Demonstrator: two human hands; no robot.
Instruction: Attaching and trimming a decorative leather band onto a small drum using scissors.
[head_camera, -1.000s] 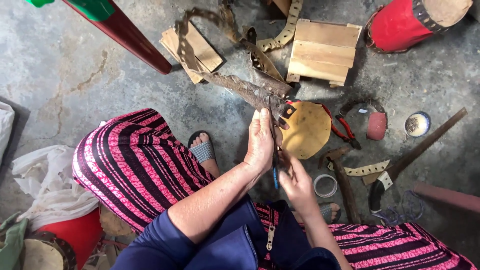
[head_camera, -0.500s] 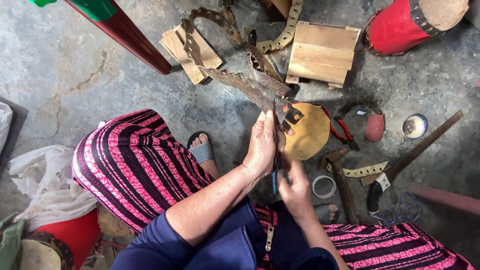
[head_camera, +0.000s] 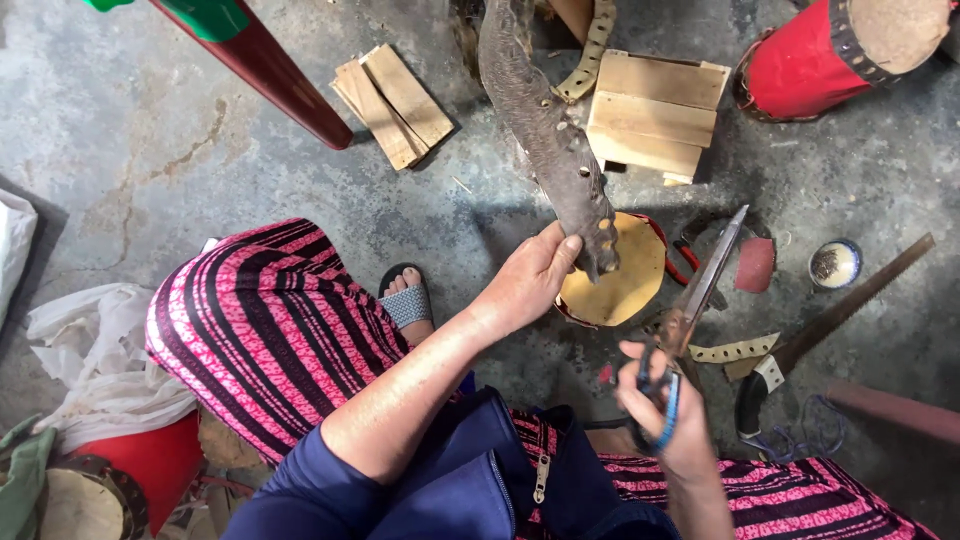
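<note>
Holding a long strip of dark hide (head_camera: 545, 130) by its lower end, the left hand (head_camera: 530, 280) sits at the centre of the frame, fingers closed round the strip's edge; half a second earlier both hands were pressed close together over the strip, and now they have drawn apart; the right hand (head_camera: 665, 410) has dropped to the lower right, fingers clamped through the blue loops of a pair of scissors (head_camera: 695, 300), whose blades point up and right, shut or nearly so; the strip, crumpled and twisted before, now hangs out straight toward the top of the frame, where its far end is cut off; beneath its lower tip lies a round tan drumhead (head_camera: 615, 285) on the concrete floor (head_camera: 150, 150); a pale wooden box (head_camera: 655, 110) sits at upper centre right, loose flat boards (head_camera: 395, 100) to its left; a red drum (head_camera: 830, 50) is cropped at the upper right corner; a small round tin (head_camera: 835, 263) and a saw (head_camera: 840, 320) lie at the right; what the tin contains is hard to make out.
</note>
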